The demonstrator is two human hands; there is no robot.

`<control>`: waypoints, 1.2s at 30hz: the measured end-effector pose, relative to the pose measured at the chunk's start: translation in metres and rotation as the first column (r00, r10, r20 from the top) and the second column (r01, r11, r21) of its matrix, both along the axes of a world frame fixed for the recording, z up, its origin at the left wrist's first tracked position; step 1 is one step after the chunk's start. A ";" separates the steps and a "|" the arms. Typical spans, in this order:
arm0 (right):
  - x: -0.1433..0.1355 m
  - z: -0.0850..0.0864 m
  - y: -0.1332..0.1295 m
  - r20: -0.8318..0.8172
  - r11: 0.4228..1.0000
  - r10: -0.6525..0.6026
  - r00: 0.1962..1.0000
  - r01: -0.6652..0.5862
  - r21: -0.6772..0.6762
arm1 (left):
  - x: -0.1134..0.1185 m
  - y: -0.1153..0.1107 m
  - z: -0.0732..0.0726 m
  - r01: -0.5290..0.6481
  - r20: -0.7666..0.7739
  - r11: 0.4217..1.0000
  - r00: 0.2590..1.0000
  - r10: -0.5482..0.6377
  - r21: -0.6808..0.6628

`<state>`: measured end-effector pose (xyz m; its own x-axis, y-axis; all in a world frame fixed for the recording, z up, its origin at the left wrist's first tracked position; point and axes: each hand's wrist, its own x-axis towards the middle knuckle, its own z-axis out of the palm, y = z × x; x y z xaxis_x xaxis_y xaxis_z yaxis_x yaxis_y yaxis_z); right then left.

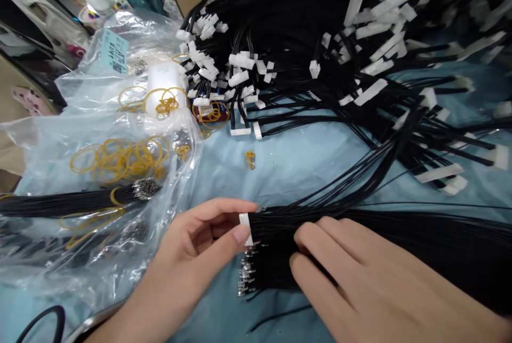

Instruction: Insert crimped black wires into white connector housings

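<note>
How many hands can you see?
2: the left hand holds a white plug at the wire ends, and the right hand is over the black wires.

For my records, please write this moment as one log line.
left hand: holds white connector | right hand: touches black wires | metal terminals: beside connector

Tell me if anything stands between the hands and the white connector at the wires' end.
Nothing visible separates the left hand from the white connector: its thumb lies against it. Between the connector and the right hand, only a stretch of black wires shows.
</note>
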<state>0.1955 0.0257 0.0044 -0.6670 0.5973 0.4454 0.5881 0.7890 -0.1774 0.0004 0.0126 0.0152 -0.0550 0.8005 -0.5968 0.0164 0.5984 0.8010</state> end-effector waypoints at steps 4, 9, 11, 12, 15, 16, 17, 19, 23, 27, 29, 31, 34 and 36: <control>0.000 0.005 0.003 0.100 0.999 0.005 0.995 0.000 -0.048 | -0.001 0.001 0.001 0.004 0.011 1.000 1.000 -0.004 -0.015; 0.000 0.011 0.008 0.103 0.996 0.029 0.994 -0.021 -0.085 | 0.000 0.002 0.004 -0.018 0.007 0.999 1.000 0.018 -0.047; 0.001 0.014 0.012 0.087 0.995 0.043 0.995 -0.035 -0.094 | 0.001 0.003 0.005 -0.025 0.014 0.998 1.000 0.026 -0.064; 0.001 0.015 0.014 0.072 0.994 0.054 0.996 -0.047 -0.098 | 0.001 0.003 0.005 -0.031 0.021 0.997 0.999 0.032 -0.076; 0.004 0.019 0.023 -0.017 0.991 0.088 0.996 -0.090 -0.101 | 0.001 0.003 0.006 -0.051 0.048 0.994 0.997 0.056 -0.097; 0.006 0.020 0.025 -0.047 0.990 0.088 0.995 -0.093 -0.109 | 0.001 0.004 0.006 -0.055 0.055 0.994 0.997 0.060 -0.100; 0.007 0.020 0.028 -0.065 0.987 0.087 0.994 -0.095 -0.127 | 0.001 0.004 0.006 -0.057 0.061 0.993 0.996 0.064 -0.102; 0.009 0.018 0.030 -0.073 0.980 0.090 0.993 -0.102 -0.169 | 0.001 0.004 0.005 -0.055 0.068 0.994 0.996 0.062 -0.098; 0.010 0.012 0.030 -0.051 0.969 0.110 0.993 -0.118 -0.216 | 0.002 0.002 0.005 -0.024 0.083 0.997 0.996 0.030 -0.079; 0.007 0.009 0.030 -0.048 0.959 0.127 0.991 -0.135 -0.248 | 0.000 -0.001 0.003 0.017 0.083 0.998 0.996 -0.012 -0.062; 0.005 0.008 0.031 -0.042 0.955 0.148 0.988 -0.153 -0.255 | 0.000 -0.003 0.002 0.023 0.071 0.998 0.997 -0.020 -0.051; 0.004 0.008 0.031 -0.045 0.957 0.151 0.988 -0.157 -0.242 | 0.000 -0.004 0.001 0.021 0.048 0.999 0.999 -0.019 -0.042; 0.003 0.008 0.032 -0.061 0.962 0.148 0.987 -0.158 -0.222 | 0.001 -0.005 0.000 0.018 0.007 1.000 1.000 -0.017 -0.019; 0.003 0.007 0.031 -0.066 0.964 0.162 0.984 -0.173 -0.200 | 0.002 -0.005 0.000 0.029 -0.015 1.000 0.999 -0.029 -0.012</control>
